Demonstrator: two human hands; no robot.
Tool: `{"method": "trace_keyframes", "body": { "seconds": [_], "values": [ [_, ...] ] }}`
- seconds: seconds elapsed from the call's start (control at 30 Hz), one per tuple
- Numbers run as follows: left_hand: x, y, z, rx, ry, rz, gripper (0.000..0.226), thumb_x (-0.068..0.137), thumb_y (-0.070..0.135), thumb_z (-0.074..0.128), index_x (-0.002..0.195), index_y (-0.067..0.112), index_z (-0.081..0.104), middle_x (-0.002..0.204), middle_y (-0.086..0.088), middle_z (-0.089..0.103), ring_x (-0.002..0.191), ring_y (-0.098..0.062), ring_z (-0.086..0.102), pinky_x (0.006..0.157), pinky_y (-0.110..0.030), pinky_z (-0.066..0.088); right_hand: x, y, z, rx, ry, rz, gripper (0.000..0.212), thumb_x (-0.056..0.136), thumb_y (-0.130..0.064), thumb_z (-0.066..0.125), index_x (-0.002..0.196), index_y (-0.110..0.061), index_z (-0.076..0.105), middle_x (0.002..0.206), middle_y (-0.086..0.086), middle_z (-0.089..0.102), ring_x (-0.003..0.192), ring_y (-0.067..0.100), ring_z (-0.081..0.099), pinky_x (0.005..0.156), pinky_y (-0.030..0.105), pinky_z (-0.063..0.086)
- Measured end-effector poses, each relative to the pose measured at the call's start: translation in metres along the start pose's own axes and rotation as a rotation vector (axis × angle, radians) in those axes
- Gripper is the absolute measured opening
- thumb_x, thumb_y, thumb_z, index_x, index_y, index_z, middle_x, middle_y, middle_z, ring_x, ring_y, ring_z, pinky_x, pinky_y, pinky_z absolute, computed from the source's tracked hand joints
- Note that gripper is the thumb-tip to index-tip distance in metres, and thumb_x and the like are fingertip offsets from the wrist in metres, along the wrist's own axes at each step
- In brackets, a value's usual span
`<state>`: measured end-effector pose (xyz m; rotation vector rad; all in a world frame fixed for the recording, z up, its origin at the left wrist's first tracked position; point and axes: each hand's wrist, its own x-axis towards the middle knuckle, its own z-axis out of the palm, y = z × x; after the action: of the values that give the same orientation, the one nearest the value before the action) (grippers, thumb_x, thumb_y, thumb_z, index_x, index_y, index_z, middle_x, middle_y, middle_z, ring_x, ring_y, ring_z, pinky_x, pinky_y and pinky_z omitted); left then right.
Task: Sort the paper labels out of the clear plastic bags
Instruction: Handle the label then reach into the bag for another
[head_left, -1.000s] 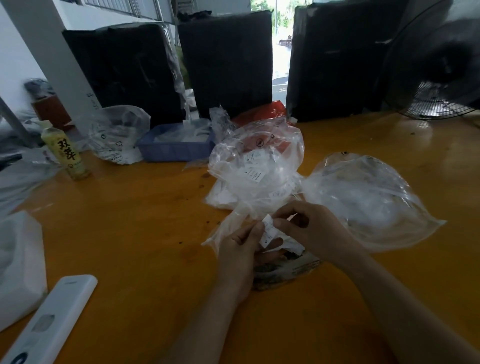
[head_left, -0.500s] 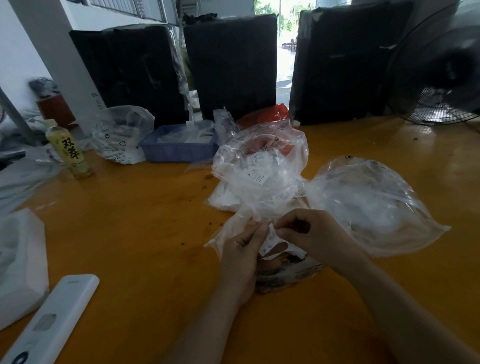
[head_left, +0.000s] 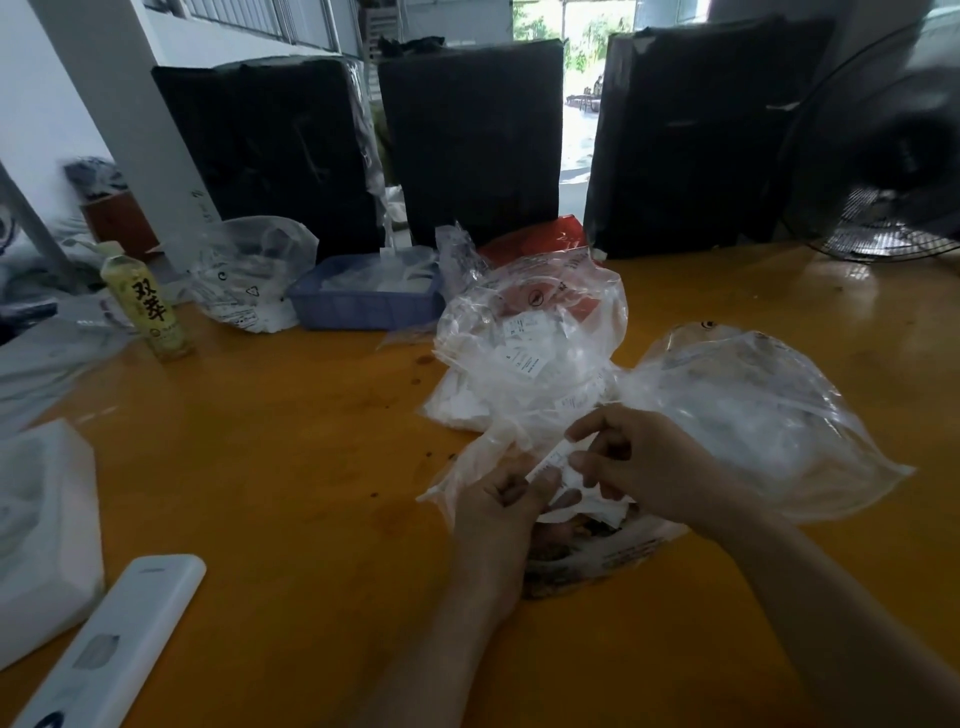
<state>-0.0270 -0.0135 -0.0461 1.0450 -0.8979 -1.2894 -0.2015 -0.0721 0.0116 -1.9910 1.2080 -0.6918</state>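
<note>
Over the orange table (head_left: 270, 483), my left hand (head_left: 493, 519) and my right hand (head_left: 639, 462) both pinch a small white paper label (head_left: 553, 462) inside a small clear plastic bag (head_left: 467, 467). Behind them stands a puffed clear bag holding several white labels (head_left: 535, 343). To the right lies a larger clear bag (head_left: 769, 421) with pale contents. A printed packet (head_left: 597, 556) lies under my hands.
A blue tray (head_left: 363, 306) with white pieces sits at the back, beside another clear bag (head_left: 249, 280) and a green drink bottle (head_left: 150, 306). A white remote (head_left: 114, 639) and white foam (head_left: 41, 530) lie at the near left. Black wrapped boxes (head_left: 467, 140) and a fan (head_left: 883, 156) line the far edge.
My hands have stayed together on the label; my right fingers have shifted slightly along it and the small bag has crumpled a little more.
</note>
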Motion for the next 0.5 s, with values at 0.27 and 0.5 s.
{"method": "trace_keyframes", "body": {
  "seconds": [0.27, 0.5],
  "values": [
    [0.007, -0.007, -0.003, -0.04, 0.039, 0.015, 0.045, 0.085, 0.035, 0.078, 0.123, 0.012, 0.067, 0.099, -0.014, 0.081, 0.092, -0.03, 0.079, 0.065, -0.029, 0.061, 0.028, -0.011, -0.017, 0.092, 0.028, 0.135, 0.016, 0.095, -0.026, 0.072, 0.081, -0.018, 0.074, 0.07, 0.0, 0.073, 0.056, 0.008, 0.062, 0.055, 0.018, 0.049],
    [0.008, -0.008, 0.0, -0.049, 0.042, 0.005, 0.011, 0.103, 0.013, 0.064, 0.108, 0.009, 0.073, 0.087, -0.008, 0.077, 0.082, -0.021, 0.075, 0.065, -0.028, 0.059, 0.081, -0.035, -0.019, 0.964, 0.233, 0.284, 0.028, 0.089, -0.011, 0.077, 0.108, 0.007, 0.067, 0.107, 0.022, 0.073, 0.083, 0.025, 0.078, 0.07, 0.03, 0.061]
  ]
}}
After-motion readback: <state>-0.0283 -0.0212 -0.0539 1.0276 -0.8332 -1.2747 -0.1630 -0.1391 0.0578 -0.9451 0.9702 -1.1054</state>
